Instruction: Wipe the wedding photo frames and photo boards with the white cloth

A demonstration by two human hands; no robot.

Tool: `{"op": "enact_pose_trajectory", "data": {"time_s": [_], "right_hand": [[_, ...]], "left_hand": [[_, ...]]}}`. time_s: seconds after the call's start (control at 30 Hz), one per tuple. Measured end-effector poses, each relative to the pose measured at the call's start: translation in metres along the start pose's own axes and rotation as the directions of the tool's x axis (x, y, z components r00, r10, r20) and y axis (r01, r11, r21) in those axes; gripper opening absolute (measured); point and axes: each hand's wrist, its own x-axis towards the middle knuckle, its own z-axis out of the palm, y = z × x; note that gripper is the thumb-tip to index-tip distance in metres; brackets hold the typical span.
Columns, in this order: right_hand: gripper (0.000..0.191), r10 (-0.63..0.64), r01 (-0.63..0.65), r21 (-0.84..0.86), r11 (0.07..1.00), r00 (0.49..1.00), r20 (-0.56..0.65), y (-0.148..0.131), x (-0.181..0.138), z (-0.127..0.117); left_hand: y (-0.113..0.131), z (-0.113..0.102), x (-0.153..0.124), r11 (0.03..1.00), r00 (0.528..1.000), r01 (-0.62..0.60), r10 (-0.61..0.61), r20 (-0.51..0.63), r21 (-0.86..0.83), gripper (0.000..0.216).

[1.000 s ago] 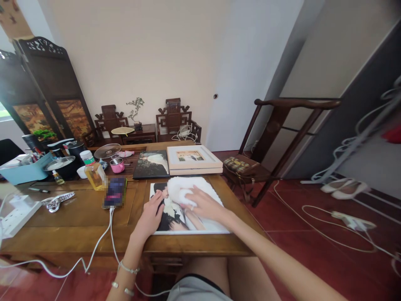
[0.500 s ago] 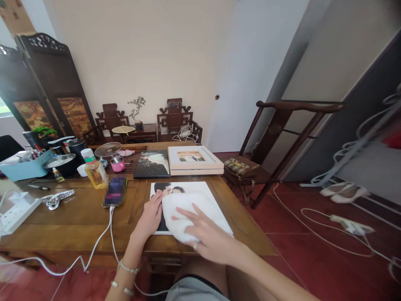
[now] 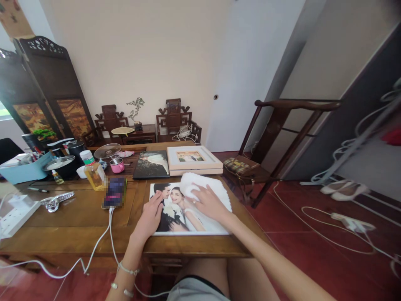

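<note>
A large photo print (image 3: 175,209) of a couple lies flat on the wooden table (image 3: 75,217) in front of me. My left hand (image 3: 151,216) rests on its left edge, fingers spread flat, holding it down. My right hand (image 3: 209,204) presses a white cloth (image 3: 200,186) onto the print's upper right part, fingers bent over the cloth.
Behind the print lie a dark photo album (image 3: 152,164) and a stacked white framed picture (image 3: 192,159). A phone (image 3: 114,192) with a white cable, an oil bottle (image 3: 93,171), a pink cup (image 3: 117,165) and pots sit to the left. A wooden chair (image 3: 275,138) stands right.
My right hand swept the cloth from the print's top down to its near edge, then back up to the upper right. The left hand stayed on the left edge.
</note>
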Motion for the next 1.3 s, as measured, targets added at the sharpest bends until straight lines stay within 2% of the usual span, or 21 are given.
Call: {"op": "enact_pose_trajectory", "data": {"time_s": [0.07,0.17,0.27,0.37,0.43,0.5,0.67,0.8,0.9,1.0,1.13,1.23,1.3], "right_hand": [[0.023,-0.022,0.022,-0.012,1.0,1.0,0.015,-0.017,0.009,0.004],[0.023,-0.196,0.192,0.071,0.979,0.978,0.063,-0.047,0.006,0.005],[0.021,-0.392,0.369,0.184,0.911,0.914,0.106,-0.069,-0.015,0.001],[0.02,-0.481,0.438,0.251,0.863,0.864,0.149,-0.076,-0.045,-0.009],[0.02,-0.463,0.412,0.264,0.872,0.869,0.175,-0.072,-0.065,-0.017],[0.018,-0.398,0.35,0.247,0.904,0.899,0.184,-0.063,-0.082,-0.025],[0.022,-0.181,0.151,0.196,0.969,0.973,0.144,-0.018,-0.099,-0.028],[0.029,0.016,-0.021,0.205,0.979,0.999,0.028,0.016,-0.074,-0.017],[0.029,0.05,-0.047,0.292,0.955,0.999,-0.005,0.021,-0.035,-0.012],[0.031,-0.031,0.025,0.401,0.916,0.999,0.008,0.004,0.009,-0.011],[0.034,-0.124,0.067,0.485,0.872,0.988,0.087,-0.034,0.062,-0.003],[0.032,-0.165,0.089,0.509,0.856,0.98,0.106,-0.056,0.087,0.007],[0.033,-0.172,0.094,0.514,0.853,0.979,0.107,-0.061,0.092,0.012]], "left_hand": [[0.004,-0.004,0.001,0.998,0.999,-0.019,0.017,-0.039,-0.052,0.042],[0.01,-0.009,0.001,0.991,0.994,-0.025,0.01,-0.113,-0.134,0.044],[0.012,-0.011,0.0,0.986,0.991,0.009,-0.031,-0.129,-0.168,0.048],[0.011,-0.008,-0.002,0.989,0.995,0.037,-0.05,-0.091,-0.141,0.049],[0.009,-0.005,-0.003,0.995,0.998,0.033,-0.039,-0.059,-0.095,0.049],[0.008,-0.003,-0.003,0.999,0.999,0.022,-0.024,-0.038,-0.047,0.048],[0.008,-0.002,-0.003,1.0,1.0,-0.017,0.017,-0.002,0.025,0.043],[0.009,-0.003,-0.003,0.998,0.999,-0.044,0.043,0.009,0.047,0.04],[0.007,-0.002,-0.003,0.997,0.999,-0.052,0.051,0.019,0.057,0.039],[0.005,-0.002,-0.003,0.996,0.997,-0.072,0.071,0.016,0.055,0.04],[0.004,-0.002,-0.001,0.995,0.995,-0.095,0.095,0.007,0.042,0.039],[0.003,-0.002,0.0,0.995,0.995,-0.094,0.095,-0.018,0.03,0.037],[0.003,-0.002,0.0,0.995,0.995,-0.098,0.098,-0.026,0.021,0.036]]}}
